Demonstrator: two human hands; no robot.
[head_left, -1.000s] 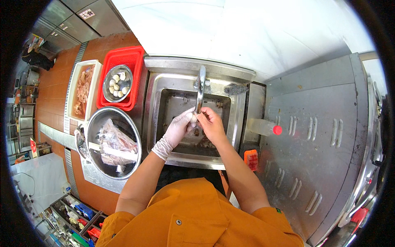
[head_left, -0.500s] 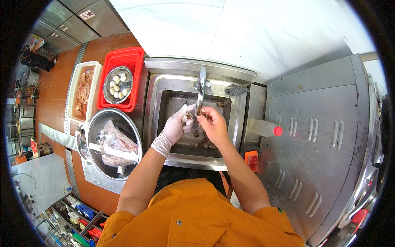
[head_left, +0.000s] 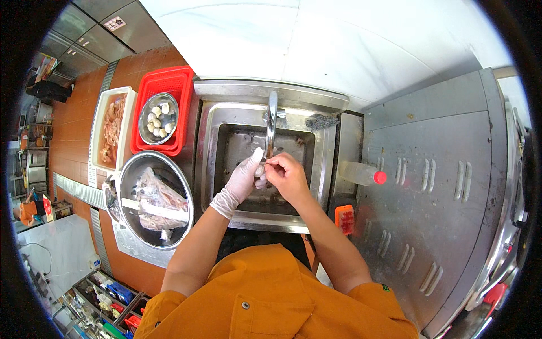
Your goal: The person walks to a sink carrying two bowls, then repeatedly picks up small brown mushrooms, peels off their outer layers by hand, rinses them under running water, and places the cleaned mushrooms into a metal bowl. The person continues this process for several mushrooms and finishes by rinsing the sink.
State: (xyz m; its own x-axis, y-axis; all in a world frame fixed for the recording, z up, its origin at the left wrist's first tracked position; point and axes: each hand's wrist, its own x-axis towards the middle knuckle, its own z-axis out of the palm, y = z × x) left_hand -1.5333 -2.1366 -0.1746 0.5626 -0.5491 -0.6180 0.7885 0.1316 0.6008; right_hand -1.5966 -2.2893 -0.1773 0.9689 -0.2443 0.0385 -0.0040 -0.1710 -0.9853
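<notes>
Under the spout of the steel faucet (head_left: 272, 121), my two hands meet above the sink (head_left: 210, 164). A white glove covers my left hand (head_left: 241, 182), whose fingers curl around a small whitish round piece (head_left: 261, 168), mostly hidden by them. My bare right hand (head_left: 289, 179) pinches at this piece with thumb and fingertips; anything between those fingertips is too small to make out. Similar pale round pieces lie in a small steel bowl (head_left: 143, 125) on the left. Dark scraps dot the sink bottom below my hands.
The small bowl sits in a red plastic basket (head_left: 148, 85). Nearer is a large steel bowl (head_left: 189, 217) with pale meaty bones. A white tub (head_left: 97, 133) holds pinkish meat. Right of the sink are a capped bottle (head_left: 357, 173), an orange brush (head_left: 344, 219) and a dark scouring pad (head_left: 322, 122).
My right fingertips have moved slightly left and closed in against the piece in my left hand. The left thumb now points up more beside the spout.
</notes>
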